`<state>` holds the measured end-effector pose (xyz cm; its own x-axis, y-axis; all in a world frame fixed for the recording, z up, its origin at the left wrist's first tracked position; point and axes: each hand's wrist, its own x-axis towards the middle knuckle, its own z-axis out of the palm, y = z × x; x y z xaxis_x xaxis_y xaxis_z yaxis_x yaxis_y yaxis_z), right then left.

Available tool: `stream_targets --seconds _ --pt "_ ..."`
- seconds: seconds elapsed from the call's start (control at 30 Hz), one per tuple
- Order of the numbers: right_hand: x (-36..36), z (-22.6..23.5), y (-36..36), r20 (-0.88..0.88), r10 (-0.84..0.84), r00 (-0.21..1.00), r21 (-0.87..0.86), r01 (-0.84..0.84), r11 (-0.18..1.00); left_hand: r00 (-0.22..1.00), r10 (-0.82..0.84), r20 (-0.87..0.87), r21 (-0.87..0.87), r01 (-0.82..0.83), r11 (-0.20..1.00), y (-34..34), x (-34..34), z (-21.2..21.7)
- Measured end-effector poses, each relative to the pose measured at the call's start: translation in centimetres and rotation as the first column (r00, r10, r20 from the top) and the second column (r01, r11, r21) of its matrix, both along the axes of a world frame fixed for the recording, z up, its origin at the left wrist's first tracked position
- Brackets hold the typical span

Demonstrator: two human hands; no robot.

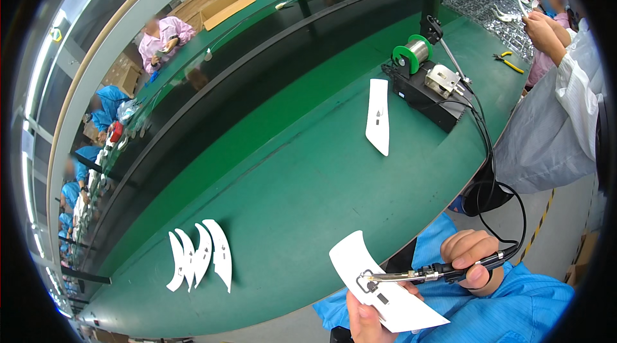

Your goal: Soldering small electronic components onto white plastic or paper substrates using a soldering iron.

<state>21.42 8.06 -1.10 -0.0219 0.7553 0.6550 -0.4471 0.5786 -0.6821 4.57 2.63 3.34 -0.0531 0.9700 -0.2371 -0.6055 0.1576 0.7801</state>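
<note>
My left hand grips the lower edge of a curved white plastic panel and holds it tilted over the front edge of the bench. A small dark component and a dark looped part sit on the panel's face. My right hand is wrapped round the black handle of a soldering iron. Its metal tip reaches the looped part on the panel; whether it touches is too fine to tell. A black cable runs from the iron's rear up toward a black box-shaped soldering station.
A green-rimmed solder spool stands on the station. Another white panel lies left of it; several more white panels lie far left on the green bench. Yellow-handled pliers lie back right, near a co-worker in a pale coat.
</note>
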Motion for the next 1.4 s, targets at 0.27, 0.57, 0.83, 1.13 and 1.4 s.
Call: stream_targets --seconds 0.27,0.57,0.83,1.13,1.4 --pt "0.3 0.2 -0.1 0.023 -0.022 0.999 0.009 0.022 1.0 0.999 -0.027 0.027 0.01 0.027 1.0 0.0 -0.1 0.0" --pt "0.2 0.1 -0.2 0.011 -0.022 1.0 -0.004 0.022 1.0 0.999 -0.009 0.037 -0.011 0.009 1.0 -0.1 0.0 -0.1" --pt "0.5 -0.1 0.0 0.0 -0.025 1.0 0.022 0.025 0.999 0.997 -0.03 0.064 0.008 0.03 1.0 0.0 -0.1 -0.4" --pt "0.9 0.4 -0.5 -0.111 -0.024 0.994 -0.033 0.021 0.999 0.989 0.02 0.144 -0.128 -0.001 0.992 -0.6 -0.2 -1.1" --pt "1.1 0.8 -0.3 -0.051 0.062 0.997 0.046 -0.06 0.997 0.979 0.151 0.138 -0.108 -0.136 0.985 -0.2 0.2 -1.7"
